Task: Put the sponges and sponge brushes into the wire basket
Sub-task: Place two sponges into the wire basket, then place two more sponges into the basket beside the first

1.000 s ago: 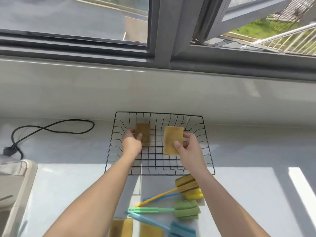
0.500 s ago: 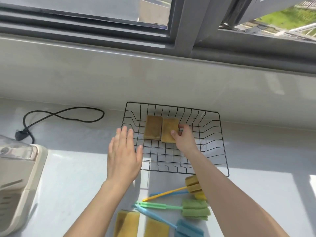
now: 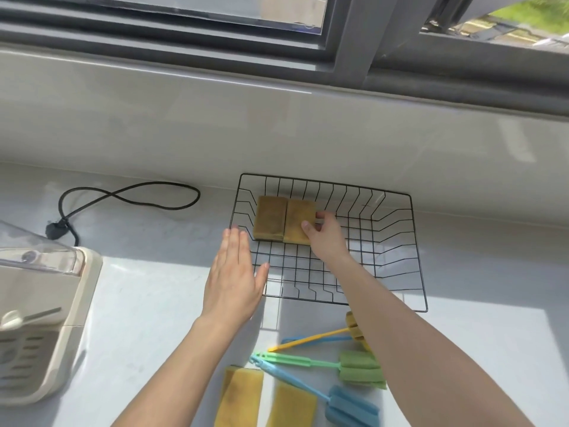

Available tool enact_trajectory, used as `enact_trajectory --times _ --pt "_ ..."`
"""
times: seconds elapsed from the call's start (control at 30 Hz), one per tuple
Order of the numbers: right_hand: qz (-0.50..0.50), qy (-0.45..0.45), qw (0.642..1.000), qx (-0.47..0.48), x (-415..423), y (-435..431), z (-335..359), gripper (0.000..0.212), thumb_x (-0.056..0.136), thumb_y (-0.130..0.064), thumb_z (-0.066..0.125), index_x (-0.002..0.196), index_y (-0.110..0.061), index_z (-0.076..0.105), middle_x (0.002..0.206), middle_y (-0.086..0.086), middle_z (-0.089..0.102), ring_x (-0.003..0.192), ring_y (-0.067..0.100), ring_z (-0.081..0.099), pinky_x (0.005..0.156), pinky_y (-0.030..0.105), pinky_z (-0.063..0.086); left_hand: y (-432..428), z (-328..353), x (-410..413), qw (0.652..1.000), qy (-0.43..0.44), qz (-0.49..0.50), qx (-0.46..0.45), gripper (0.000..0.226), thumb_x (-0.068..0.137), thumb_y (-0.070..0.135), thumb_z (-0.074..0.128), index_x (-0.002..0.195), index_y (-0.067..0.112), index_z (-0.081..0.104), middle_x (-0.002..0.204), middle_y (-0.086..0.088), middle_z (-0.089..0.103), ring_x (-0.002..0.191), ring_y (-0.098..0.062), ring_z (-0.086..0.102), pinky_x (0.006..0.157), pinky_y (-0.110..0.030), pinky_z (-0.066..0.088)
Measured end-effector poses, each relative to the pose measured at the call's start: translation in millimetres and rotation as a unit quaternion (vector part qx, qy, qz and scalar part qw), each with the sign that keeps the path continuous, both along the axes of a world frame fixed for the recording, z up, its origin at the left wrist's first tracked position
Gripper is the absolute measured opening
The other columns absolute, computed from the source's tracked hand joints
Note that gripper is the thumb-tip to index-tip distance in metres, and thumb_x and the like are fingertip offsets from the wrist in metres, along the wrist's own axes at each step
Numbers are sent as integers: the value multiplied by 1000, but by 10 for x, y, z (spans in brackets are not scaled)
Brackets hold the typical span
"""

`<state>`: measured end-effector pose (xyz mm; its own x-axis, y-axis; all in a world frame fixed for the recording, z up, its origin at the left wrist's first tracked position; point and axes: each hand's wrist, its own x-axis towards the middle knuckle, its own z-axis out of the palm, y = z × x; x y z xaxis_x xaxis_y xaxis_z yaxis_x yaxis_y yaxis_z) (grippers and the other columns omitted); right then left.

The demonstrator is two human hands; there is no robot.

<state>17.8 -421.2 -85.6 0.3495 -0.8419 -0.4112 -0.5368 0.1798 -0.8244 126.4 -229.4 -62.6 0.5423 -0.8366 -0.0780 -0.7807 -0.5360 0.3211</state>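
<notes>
— Where? Pale worktop (image 3: 147,303) under a window (image 3: 348,35), sun-striped; two sponges (image 3: 284,218) lie in the wire basket (image 3: 400,263), the right hand (image 3: 326,238) pinching one.

— Hidden? Left hand (image 3: 234,278) flat and open; forearm covers the yellow sponge brush (image 3: 354,329).

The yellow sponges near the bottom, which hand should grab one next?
Probably the left hand: it is open, empty and outside the wire basket, nearer the two yellow sponges. The right hand is in the basket, touching a sponge there.

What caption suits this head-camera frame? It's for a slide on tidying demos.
Right hand sets a second sponge beside the first in the wire basket; left hand open; brushes outside.
</notes>
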Motion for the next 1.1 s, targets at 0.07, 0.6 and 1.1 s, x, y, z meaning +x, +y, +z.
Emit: enact_trajectory --times 0.07,0.6,1.1 --pt "2 4 1000 -1 49 27 -5 42 97 -29 62 133 -11 47 116 6 67 105 21 65 79 26 48 0 6 1 1000 0 -2 -2 75 100 45 43 156 1 18 166 -16 15 155 -27 5 121 -33 9" --pt "-8 -10 993 -122 -599 818 675 37 96 -35 60 125 -13 52 86 0 55 79 19 55 75 36 50 733 346 -222 996 56 21 -58 68 101 46 41 152 3 30 162 -16 27 151 -30 19 121 -44 20" --pt "38 70 995 -61 -1781 2704 510 32 96 -38 62 122 -20 54 91 -1 56 82 13 55 77 30 49 1961 80 -1066 988 132 64 57 63 97 39 56 145 1 41 133 -19 52 125 -39 46 102 -48 40"
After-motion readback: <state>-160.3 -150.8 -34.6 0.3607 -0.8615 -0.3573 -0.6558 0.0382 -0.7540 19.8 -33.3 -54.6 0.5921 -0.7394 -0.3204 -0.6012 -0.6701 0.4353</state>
